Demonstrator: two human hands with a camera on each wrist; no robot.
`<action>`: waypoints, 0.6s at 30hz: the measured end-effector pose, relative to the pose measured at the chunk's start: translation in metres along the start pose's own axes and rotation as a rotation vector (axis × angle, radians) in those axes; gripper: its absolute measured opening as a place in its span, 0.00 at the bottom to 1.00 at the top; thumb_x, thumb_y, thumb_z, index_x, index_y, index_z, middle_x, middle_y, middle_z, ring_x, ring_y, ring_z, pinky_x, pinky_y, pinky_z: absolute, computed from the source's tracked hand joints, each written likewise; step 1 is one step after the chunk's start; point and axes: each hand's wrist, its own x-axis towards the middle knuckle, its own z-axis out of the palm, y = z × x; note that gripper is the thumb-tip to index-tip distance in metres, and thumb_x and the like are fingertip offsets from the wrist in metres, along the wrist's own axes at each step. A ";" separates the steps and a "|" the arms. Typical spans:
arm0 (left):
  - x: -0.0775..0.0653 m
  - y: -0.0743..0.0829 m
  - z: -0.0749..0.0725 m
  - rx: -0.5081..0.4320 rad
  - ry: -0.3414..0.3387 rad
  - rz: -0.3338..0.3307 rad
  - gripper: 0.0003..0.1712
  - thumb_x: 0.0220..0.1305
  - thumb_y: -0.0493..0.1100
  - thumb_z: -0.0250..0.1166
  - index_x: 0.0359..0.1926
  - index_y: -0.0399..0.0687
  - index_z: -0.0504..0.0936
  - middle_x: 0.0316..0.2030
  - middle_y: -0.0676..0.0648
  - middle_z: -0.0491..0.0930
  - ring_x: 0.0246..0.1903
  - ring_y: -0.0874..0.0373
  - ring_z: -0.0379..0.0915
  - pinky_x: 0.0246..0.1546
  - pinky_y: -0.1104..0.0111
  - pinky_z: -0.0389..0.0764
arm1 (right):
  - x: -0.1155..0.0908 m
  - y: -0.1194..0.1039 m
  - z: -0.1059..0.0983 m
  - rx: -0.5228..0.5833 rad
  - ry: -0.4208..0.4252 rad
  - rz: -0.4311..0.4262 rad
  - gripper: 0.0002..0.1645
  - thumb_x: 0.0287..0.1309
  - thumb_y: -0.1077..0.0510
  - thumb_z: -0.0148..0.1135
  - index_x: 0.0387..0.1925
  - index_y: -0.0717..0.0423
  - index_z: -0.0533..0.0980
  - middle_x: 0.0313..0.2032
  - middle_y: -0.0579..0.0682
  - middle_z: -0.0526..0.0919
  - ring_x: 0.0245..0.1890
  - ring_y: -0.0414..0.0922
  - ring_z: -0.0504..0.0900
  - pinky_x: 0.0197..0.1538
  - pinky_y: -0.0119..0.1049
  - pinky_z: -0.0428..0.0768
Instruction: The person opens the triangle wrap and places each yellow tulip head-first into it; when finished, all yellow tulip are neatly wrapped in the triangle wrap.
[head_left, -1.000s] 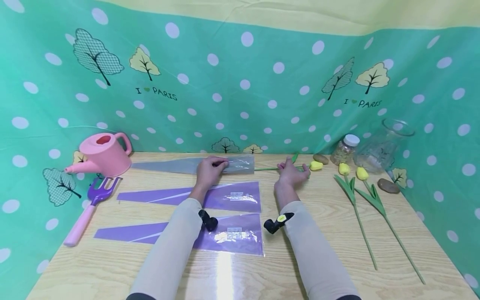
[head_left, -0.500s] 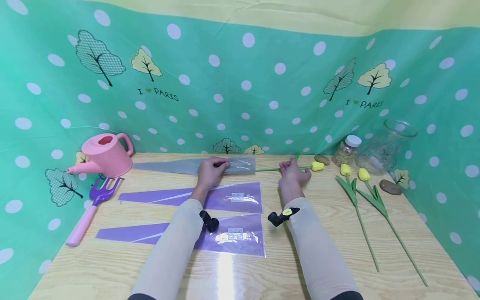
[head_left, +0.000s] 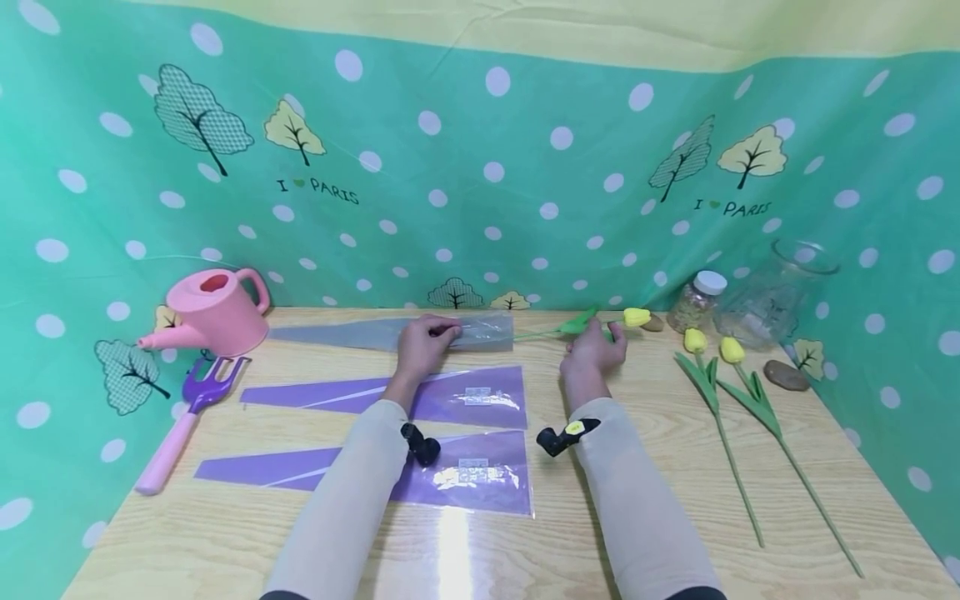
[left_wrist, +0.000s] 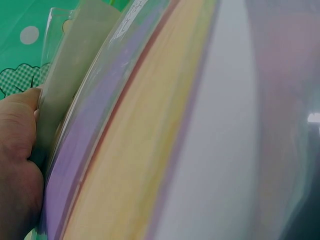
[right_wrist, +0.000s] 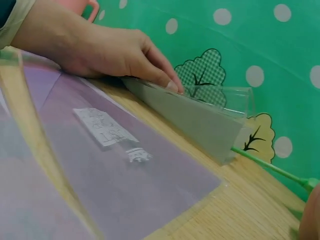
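At the back of the table, my left hand (head_left: pixel 422 346) pinches the upper layer of a grey flower sleeve (head_left: pixel 352 332) near its wide mouth. In the right wrist view the sleeve (right_wrist: pixel 200 120) stands partly open, with a green stem (right_wrist: pixel 272 170) running into its mouth. That stem belongs to a yellow tulip (head_left: pixel 637 317), which my right hand (head_left: pixel 592 358) holds near its leaf (head_left: pixel 577 322); the fingertips are partly hidden. Only the edge of the right hand shows in its wrist view. The left wrist view is mostly filled by blurred purple film (left_wrist: pixel 90 130).
Two purple sleeves (head_left: pixel 480 398) lie in front of the grey one. Two more yellow tulips (head_left: pixel 720 417), a stone (head_left: pixel 786 375), a lidded jar (head_left: pixel 693 304) and a glass vase (head_left: pixel 761 308) are at right. A pink watering can (head_left: pixel 217 312) and hand fork (head_left: pixel 183 425) sit at left.
My right hand has shifted slightly along the tulip and turned it, so its leaf now shows above the stem and the bloom sits a little higher. The left hand keeps its pinch.
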 end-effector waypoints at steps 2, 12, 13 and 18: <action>0.000 0.000 0.001 0.003 0.004 0.002 0.11 0.67 0.47 0.72 0.48 0.51 0.91 0.49 0.45 0.88 0.54 0.48 0.82 0.62 0.55 0.79 | 0.000 0.002 0.001 -0.002 0.016 -0.028 0.27 0.68 0.59 0.65 0.66 0.46 0.72 0.35 0.45 0.74 0.20 0.37 0.66 0.23 0.28 0.69; 0.000 0.000 0.000 -0.006 0.000 0.020 0.11 0.66 0.47 0.72 0.47 0.51 0.91 0.49 0.45 0.88 0.53 0.48 0.83 0.61 0.54 0.80 | -0.008 0.013 0.003 0.038 0.000 -0.056 0.24 0.67 0.63 0.65 0.63 0.55 0.72 0.38 0.47 0.72 0.24 0.39 0.67 0.28 0.29 0.70; 0.000 0.000 0.000 -0.012 0.000 0.022 0.11 0.66 0.47 0.72 0.47 0.50 0.91 0.49 0.45 0.88 0.53 0.48 0.83 0.61 0.55 0.80 | -0.010 0.015 0.003 0.033 -0.005 -0.054 0.24 0.67 0.63 0.65 0.63 0.55 0.72 0.35 0.47 0.72 0.23 0.39 0.67 0.27 0.29 0.69; 0.000 -0.002 0.000 -0.044 -0.004 0.033 0.10 0.66 0.46 0.73 0.45 0.49 0.91 0.48 0.45 0.88 0.52 0.48 0.83 0.59 0.56 0.81 | -0.021 0.022 0.002 -0.006 -0.027 -0.042 0.24 0.66 0.62 0.66 0.62 0.56 0.72 0.31 0.46 0.70 0.22 0.38 0.65 0.23 0.29 0.66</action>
